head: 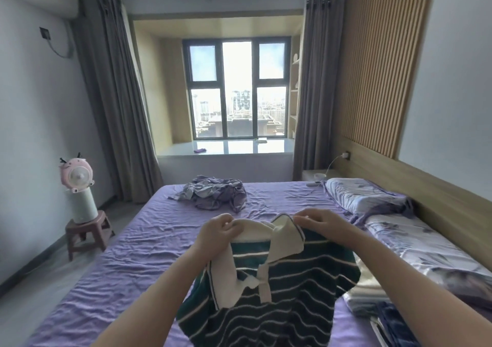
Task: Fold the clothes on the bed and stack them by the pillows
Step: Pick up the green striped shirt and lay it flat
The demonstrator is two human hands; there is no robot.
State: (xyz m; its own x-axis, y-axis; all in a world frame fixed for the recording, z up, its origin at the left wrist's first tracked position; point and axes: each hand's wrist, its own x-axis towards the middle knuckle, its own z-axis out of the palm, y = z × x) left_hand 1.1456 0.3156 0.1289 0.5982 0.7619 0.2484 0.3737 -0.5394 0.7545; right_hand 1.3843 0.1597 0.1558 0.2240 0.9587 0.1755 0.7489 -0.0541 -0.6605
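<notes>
A dark green striped polo shirt (287,288) with a cream collar hangs in front of me above the purple bed (133,253). My left hand (218,231) grips the collar's left side. My right hand (319,220) pinches the collar's right side. A crumpled heap of purple and grey clothes (215,193) lies at the far end of the bed. Folded clothes (372,293) are stacked at the lower right beside the floral pillows (364,195).
A headboard (426,200) runs along the right side. A pink fan on a white cylinder stands on a small stool (85,229) left of the bed. A window seat (226,147) and grey curtains lie beyond the bed's far end.
</notes>
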